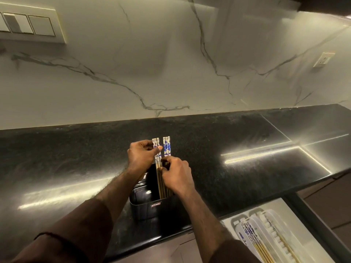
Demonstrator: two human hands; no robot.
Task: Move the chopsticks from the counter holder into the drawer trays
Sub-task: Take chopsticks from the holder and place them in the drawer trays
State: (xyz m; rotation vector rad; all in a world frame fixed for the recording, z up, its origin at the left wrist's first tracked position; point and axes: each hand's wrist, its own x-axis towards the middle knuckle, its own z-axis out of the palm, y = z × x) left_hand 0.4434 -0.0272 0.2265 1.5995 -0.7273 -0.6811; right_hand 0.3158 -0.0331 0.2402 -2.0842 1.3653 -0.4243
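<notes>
Chopsticks (161,168) pinched by both your left hand (141,155) and right hand (175,176) could splay and spill onto the worktop (237,145) if lifted unevenly from the holder (150,207).

Inside the black holder (152,205) the lower ends of the chopsticks (161,179) are hidden by its wall, and the small label on its front is too small to read. Just above the holder, the right hand (175,176) covers the middle of the right-hand sticks, and the left hand (141,155) covers part of the left group's patterned tops. Right of the holder, the drawer trays (266,236) and the chopsticks lying in them are cut off by the bottom edge.
</notes>
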